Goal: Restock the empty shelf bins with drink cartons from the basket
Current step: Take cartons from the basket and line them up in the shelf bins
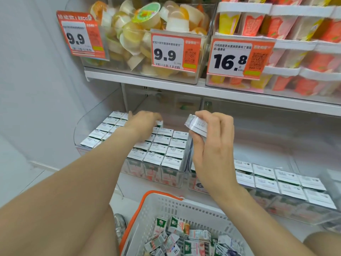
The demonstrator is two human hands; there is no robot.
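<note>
Left hand (145, 122) low over the back rows of upright cartons (162, 145) in the left shelf bin (76, 133), blurred, grip impossible to tell. Right hand (212, 145) gripping a carton (196, 126) above this bin's right edge, long axis tilted, pointing up-left toward the left hand. Loose cartons (184, 235) in the basket (166, 209) below

Basket (147, 209) cut off by bottom edge; above it, left hand (144, 121) motion-blurred, grip unclear; print on cartons (196, 126) held by right hand (212, 145) unreadable; price tag (200, 186) above basket mostly behind that wrist
</note>
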